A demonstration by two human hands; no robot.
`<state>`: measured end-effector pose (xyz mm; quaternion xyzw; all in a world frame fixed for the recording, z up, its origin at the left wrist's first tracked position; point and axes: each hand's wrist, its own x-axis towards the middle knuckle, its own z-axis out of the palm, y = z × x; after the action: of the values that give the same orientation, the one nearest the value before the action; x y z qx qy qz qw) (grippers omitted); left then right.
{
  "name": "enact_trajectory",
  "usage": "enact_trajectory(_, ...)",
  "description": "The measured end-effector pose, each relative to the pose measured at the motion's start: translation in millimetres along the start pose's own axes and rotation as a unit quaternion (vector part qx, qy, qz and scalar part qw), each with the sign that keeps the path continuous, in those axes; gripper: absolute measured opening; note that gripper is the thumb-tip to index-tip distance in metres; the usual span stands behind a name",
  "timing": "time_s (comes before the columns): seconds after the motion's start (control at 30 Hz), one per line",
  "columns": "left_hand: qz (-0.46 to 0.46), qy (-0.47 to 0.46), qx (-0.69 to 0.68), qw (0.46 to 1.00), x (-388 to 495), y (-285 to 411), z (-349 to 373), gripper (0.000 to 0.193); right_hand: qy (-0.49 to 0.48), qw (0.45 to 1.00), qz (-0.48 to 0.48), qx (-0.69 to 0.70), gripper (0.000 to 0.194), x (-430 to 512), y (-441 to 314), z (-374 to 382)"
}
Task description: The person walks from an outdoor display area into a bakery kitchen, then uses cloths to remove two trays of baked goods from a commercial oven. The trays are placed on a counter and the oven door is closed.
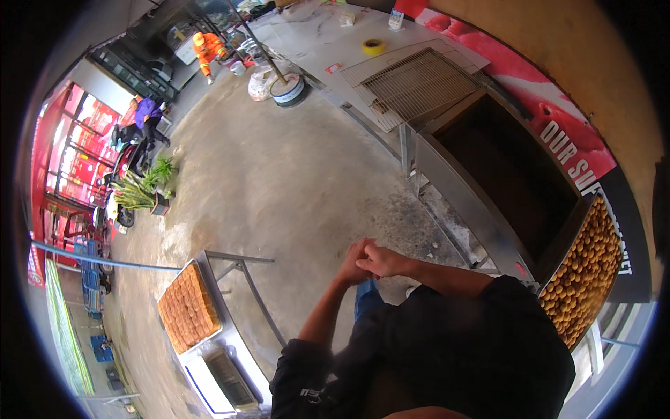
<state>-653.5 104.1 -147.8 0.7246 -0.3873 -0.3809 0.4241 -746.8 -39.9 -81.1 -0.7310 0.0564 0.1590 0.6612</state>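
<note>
In front of my body, above the concrete floor (272,173), my left hand (354,264) and my right hand (386,261) touch and overlap. The right lies partly over the left, hiding some of the fingers. No object shows between them. To my right stands a rectangular stainless steel trough (466,183) with a dark interior. Beyond its near end is a tray of small round golden-brown balls (583,277). On my left, a metal-framed table (230,319) bears a tray of browned, square-scored baked goods (188,309).
Wire racks (419,84) and a roll of yellow tape (373,46) lie on a long pale table (314,31). A pole stands in a round base (288,91). Farther off are a person in orange (208,50), a person in purple (146,115) and potted plants (146,186).
</note>
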Motion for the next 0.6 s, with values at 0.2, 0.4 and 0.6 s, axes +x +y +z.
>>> enact_trajectory(0.2, -0.166, 0.225, 0.091, 0.956, 17.0, -79.7, -97.4, 0.051, -0.008, 0.959, 0.007, 0.284, 0.019, 62.3, 16.2, -39.6)
enact_trajectory(0.4, -0.144, 0.257, -0.05, 0.954, 14.0, -98.2, -148.5, 0.055, 0.301, 0.833, 0.094, 0.454, 0.03, 80.3, 84.1, -125.7)
enact_trajectory(0.6, -0.205, 0.234, -0.012, 0.95, 38.8, -112.2, -157.5, 0.051, 0.394, 0.694, 0.116, 0.591, 0.037, 92.0, 119.6, -159.3)
